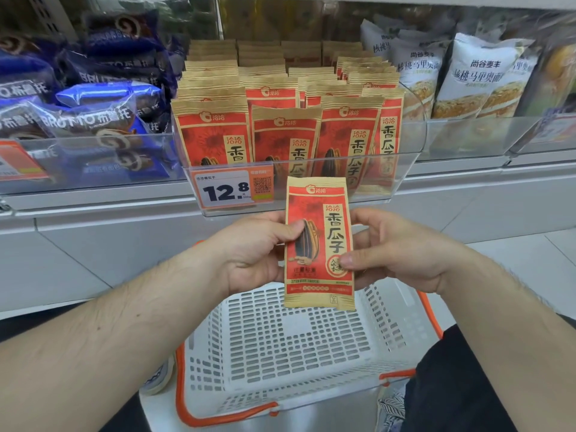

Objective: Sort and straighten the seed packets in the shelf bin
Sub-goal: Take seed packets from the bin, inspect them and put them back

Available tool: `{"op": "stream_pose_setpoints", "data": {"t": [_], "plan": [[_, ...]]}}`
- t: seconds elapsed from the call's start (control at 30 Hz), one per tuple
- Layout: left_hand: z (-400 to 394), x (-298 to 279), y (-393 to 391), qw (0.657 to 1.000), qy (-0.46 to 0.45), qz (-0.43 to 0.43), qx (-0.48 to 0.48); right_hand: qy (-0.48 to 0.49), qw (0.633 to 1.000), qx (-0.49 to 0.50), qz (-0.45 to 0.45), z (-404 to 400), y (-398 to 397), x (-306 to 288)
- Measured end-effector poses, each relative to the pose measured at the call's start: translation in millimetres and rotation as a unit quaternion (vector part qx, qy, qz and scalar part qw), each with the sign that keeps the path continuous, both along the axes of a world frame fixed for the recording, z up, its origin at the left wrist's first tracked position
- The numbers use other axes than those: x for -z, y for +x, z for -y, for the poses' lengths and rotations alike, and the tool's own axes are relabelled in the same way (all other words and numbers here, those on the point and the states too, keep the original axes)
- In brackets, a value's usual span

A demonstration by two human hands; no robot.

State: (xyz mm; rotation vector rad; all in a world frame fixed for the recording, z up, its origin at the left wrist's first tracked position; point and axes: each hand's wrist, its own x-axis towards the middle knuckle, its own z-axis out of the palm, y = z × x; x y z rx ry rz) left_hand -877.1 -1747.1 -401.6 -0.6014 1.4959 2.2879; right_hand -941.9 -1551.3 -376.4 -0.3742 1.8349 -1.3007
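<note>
Holding it upright in front of the shelf, both hands pinch one red-and-tan paper seed packet [319, 244] by its side edges. The left hand [255, 251] has its thumb on the printed face at the left edge with the fingers curled behind; the right hand [396, 251] pinches the lower right edge the same way. The packet hangs in the air between the clear plastic shelf bin [402, 179] beyond it and the white perforated shopping basket with orange trim [280, 344] below it, touching neither.

By its look the packet is light, a flat paper pouch with loose seeds inside, so it should bend at the middle and the contents may shift and bulge toward the bottom. The paper seems matt rather than slick, so a pinch should hold without much force. Gripping the two long edges, as now, probably keeps it flat; squeezing the face could crease it.

Its long axis runs vertically, top seam toward the shelf and bottom seam toward the basket, printed face toward the person and leaning only slightly. That matches the rows of identical upright seed packets [280, 120] in the bin, which face forward in several columns, some front ones tilted or uneven. An orange-framed price tag [230, 188] is fixed to the bin's front left.
</note>
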Motion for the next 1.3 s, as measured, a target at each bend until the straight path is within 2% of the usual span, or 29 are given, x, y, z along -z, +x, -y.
{"op": "stream_pose_setpoints", "data": {"t": [0.27,0.43,0.5,0.7,0.83,0.97,1.07,1.2,1.3], "plan": [[-5.6,5.4,-4.5,0.999,-0.013,0.024,0.017,0.023,1.000,0.009,-0.012,-3.9,2.0,4.3],[-14.4,8.9,-6.7,0.991,-0.128,0.021,0.032,0.088,0.994,-0.009,-0.058,-1.0,6.8,8.3],[-18.5,10.1,-7.4,0.987,-0.147,0.018,0.055,0.125,0.988,-0.031,-0.086,2.7,9.6,11.4],[-30.6,14.2,-17.6,0.985,-0.127,0.013,0.116,0.134,0.982,-0.053,-0.120,2.7,-0.1,7.8],[-32.8,17.0,-32.7,0.989,-0.109,0.000,0.101,0.115,0.980,-0.010,-0.164,0.8,-12.1,13.4],[-38.7,21.9,-44.5,0.982,-0.113,-0.020,0.147,0.106,0.977,0.033,-0.182,5.0,-25.1,25.9],[-40.1,28.4,-54.0,0.982,-0.104,-0.009,0.156,0.078,0.983,0.052,-0.159,7.9,-36.5,28.4],[-32.1,27.6,-60.6,0.987,-0.072,0.021,0.142,0.028,0.992,0.114,-0.047,15.0,-42.9,30.4],[-34.1,28.1,-59.5,0.988,-0.072,0.035,0.128,0.008,0.985,0.174,0.010,17.3,-31.6,37.2]]}}
